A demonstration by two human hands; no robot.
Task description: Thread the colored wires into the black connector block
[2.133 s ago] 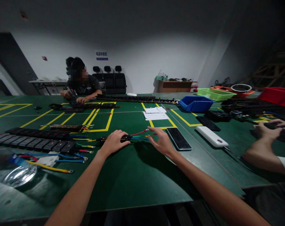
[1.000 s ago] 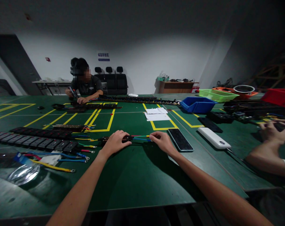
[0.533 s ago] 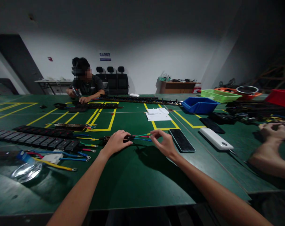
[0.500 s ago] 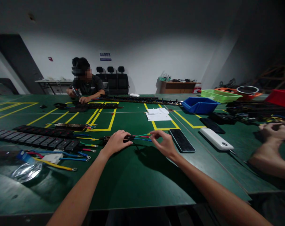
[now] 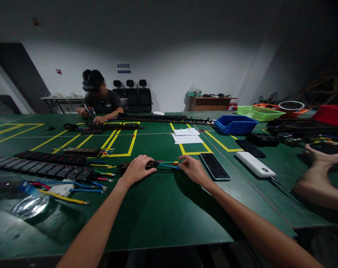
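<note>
My left hand (image 5: 139,169) is closed over a dark, narrow strip (image 5: 126,165), whose middle is hidden under the palm. From the strip's right end run thin wires (image 5: 167,162), green, red and blue, toward my right hand (image 5: 193,169). Its thumb and forefinger are bent together at the wire ends, and which wire they pinch is hard to make out. A phone (image 5: 215,166) with a dark screen lies just right of that hand. Long black segmented strips (image 5: 46,166), with coloured leads ending in ring terminals, lie to the left.
A plastic bottle (image 5: 32,203) lies at the left front. White papers (image 5: 187,138), a blue bin (image 5: 235,124) and a white power bank (image 5: 255,164) are to the right. A co-worker (image 5: 102,96) sits across the green table; another person's hands (image 5: 322,156) are at the right edge.
My right fingertips have shifted slightly down at the wire ends, and the green wire now lies flatter. My left hand stays on the strip. The right-hand person's fingers have spread apart.
</note>
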